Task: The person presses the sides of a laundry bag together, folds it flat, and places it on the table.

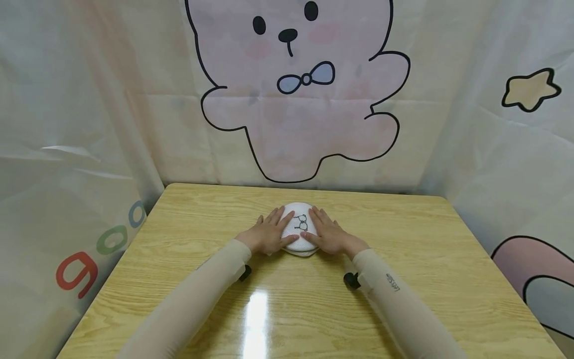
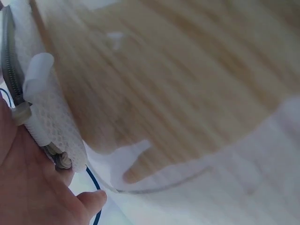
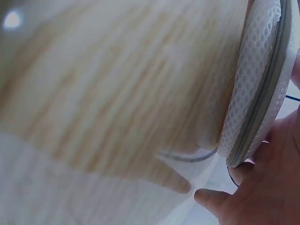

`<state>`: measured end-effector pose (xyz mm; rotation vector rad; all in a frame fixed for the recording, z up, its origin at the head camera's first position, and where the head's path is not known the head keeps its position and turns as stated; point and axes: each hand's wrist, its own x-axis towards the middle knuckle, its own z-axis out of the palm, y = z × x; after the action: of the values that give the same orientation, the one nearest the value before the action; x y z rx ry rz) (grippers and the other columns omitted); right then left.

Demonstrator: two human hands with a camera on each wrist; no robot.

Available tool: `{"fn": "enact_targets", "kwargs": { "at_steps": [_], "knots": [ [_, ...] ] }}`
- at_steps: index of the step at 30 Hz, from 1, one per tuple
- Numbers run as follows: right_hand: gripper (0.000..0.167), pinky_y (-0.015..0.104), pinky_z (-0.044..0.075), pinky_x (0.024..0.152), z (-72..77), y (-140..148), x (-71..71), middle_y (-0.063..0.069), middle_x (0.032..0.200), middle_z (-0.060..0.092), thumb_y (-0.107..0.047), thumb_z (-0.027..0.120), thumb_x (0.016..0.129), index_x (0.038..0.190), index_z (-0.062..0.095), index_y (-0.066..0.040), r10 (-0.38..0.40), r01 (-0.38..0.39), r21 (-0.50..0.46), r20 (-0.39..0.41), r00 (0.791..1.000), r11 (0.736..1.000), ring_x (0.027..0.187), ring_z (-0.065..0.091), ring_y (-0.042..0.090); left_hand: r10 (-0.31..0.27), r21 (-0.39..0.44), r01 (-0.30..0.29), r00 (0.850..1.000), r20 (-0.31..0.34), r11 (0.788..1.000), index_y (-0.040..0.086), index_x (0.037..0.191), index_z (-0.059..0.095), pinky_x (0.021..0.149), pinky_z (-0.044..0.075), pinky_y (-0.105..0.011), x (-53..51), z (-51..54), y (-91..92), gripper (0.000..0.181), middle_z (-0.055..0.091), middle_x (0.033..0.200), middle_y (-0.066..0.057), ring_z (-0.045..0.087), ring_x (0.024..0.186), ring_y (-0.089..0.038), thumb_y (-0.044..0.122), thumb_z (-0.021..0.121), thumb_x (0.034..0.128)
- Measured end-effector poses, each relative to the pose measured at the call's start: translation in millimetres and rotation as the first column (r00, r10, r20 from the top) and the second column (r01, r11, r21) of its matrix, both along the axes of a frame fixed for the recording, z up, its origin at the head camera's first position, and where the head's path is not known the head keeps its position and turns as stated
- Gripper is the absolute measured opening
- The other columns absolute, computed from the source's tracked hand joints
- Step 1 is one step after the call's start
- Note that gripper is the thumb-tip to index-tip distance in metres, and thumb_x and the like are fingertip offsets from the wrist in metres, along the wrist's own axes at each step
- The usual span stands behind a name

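A round white mesh laundry bag [image 1: 299, 225] with a small dark line drawing on top lies on the table. My left hand [image 1: 268, 233] rests on its left side, fingers spread and fairly straight. On the opposite side, my right hand [image 1: 331, 234] lies in much the same way, its thumb reaching over the near part of the top. A grey zipper [image 3: 262, 89] runs around the bag's edge in the right wrist view. Beside the left hand, the left wrist view shows a pale zipper end [image 2: 58, 157] and a white tab [image 2: 40, 75].
The glossy wood-grain table [image 1: 215, 309] carries a bright light reflection near its front. Behind it hangs a curtain [image 1: 287, 124] printed with a pink bear, and more printed curtain [image 1: 506, 164] stands along the sides.
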<state>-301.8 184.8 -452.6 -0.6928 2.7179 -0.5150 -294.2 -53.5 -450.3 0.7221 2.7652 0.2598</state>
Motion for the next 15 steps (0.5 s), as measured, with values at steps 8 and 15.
{"fn": "enact_targets", "kwargs": {
  "at_steps": [8,15],
  "knots": [
    [0.086,0.074,0.011,0.123,6.4,-1.2,-0.2,0.017,0.175,-0.003,-0.056,0.037,0.109,0.166,0.001,-0.003,-0.008,0.008,0.017,-0.041,0.999,1.000,0.161,-0.001,0.042,0.009,0.055,-0.008,1.000,-0.012,0.998,0.028,0.168,-0.002,0.128,0.011,-0.065,-1.1,2.0,-3.8,0.083,-0.007,0.176,-0.011,-0.002,0.163,-0.033,0.073,0.024,0.1038],
    [0.087,0.074,0.010,0.123,9.0,-0.4,-1.1,0.016,0.175,-0.001,-0.058,0.039,0.108,0.167,0.002,-0.005,-0.014,0.013,-0.019,-0.035,0.999,1.000,0.162,-0.001,0.041,0.005,0.103,-0.002,1.000,-0.024,0.995,0.026,0.169,0.001,0.127,0.008,-0.066,0.1,5.5,-6.6,0.082,-0.007,0.176,-0.013,-0.004,0.163,-0.034,0.071,0.027,0.1048]
  ]
}}
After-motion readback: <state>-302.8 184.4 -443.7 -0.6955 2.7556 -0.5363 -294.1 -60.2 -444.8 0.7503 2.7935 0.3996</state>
